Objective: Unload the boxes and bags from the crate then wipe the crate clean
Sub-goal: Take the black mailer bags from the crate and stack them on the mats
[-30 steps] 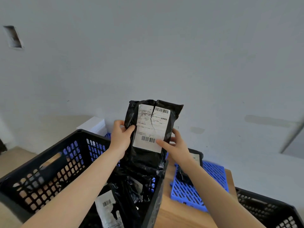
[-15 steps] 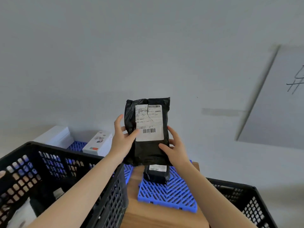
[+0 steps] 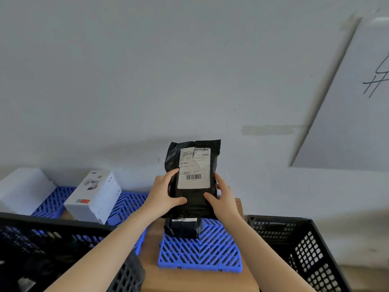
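Black bag (image 3: 192, 186) between both hands

Print on the label (image 3: 194, 168) of the black bag (image 3: 193, 204) is too small to read. The bag hides the top of a smaller parcel (image 3: 183, 227). The left crate (image 3: 52, 221) runs off-frame, its contents a dark blur.

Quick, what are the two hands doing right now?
Left hand: gripping the black mailer bag by its left edge.
Right hand: gripping the same bag by its right edge.
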